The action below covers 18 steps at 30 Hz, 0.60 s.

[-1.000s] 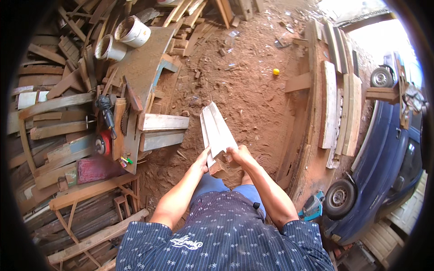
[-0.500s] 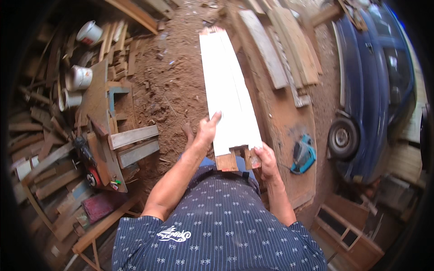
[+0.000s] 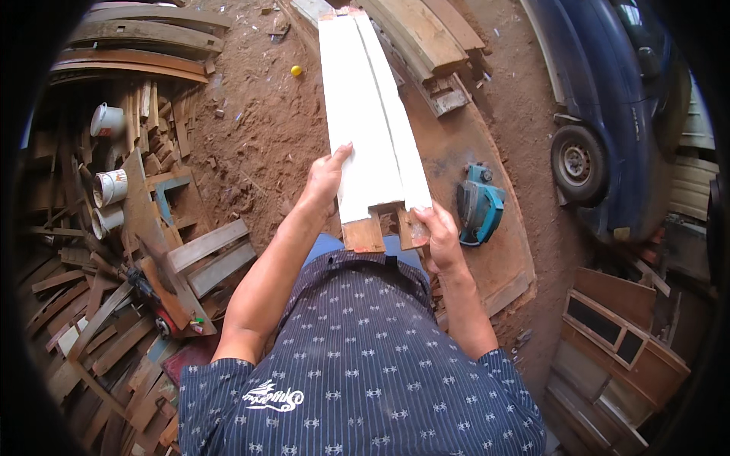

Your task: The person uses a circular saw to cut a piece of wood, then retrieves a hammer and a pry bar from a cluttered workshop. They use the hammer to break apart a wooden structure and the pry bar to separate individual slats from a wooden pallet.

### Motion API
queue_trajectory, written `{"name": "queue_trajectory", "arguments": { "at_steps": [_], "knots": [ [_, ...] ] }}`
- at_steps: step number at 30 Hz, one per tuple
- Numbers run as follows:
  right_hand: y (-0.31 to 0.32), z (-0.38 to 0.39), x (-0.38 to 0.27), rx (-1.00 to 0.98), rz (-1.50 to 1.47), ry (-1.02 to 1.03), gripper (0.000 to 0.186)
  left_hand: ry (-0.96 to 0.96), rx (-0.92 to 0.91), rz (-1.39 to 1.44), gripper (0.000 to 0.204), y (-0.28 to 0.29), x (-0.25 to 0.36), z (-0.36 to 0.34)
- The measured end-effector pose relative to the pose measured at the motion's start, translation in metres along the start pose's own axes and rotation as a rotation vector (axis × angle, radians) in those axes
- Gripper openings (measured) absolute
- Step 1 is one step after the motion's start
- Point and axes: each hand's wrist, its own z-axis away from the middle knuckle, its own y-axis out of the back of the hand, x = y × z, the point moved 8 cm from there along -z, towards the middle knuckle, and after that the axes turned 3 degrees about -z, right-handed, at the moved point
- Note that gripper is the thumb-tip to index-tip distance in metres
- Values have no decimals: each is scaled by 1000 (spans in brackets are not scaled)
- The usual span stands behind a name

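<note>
One long white board [image 3: 366, 114], its notched near end showing brown wood, extends out from in front of a dark patterned shirt [image 3: 365, 346]. The left hand [image 3: 325, 181] has its fingers closed on the board's left edge; the right hand [image 3: 442, 235] grips the near right corner. To the right, a teal power tool [image 3: 480, 204] rests on a wooden surface [image 3: 503, 262], with a blue car [image 3: 635, 152] beyond.

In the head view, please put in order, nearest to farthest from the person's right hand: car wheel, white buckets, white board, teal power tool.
1. White board: held near its lower end by the right hand.
2. Teal power tool: just to its right.
3. Car wheel: farther right.
4. White buckets: far left side.
</note>
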Motion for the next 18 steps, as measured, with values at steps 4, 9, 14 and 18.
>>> {"name": "queue_trajectory", "arguments": {
  "at_steps": [4, 9, 14, 18],
  "knots": [
    [5, 0, -6, -67, -22, 13, 38, 41, -36, 112, 53, -16, 8, 15],
    [-15, 5, -29, -142, -69, 50, 45, 7, -82, 262, 50, -24, 13, 16],
    [-15, 7, -42, -165, -24, 91, 47, -17, -105, 356, 49, -34, 20, 21],
    [-13, 7, -45, -177, 2, 98, 47, -14, -105, 385, 49, -33, 15, 17]
  ]
}}
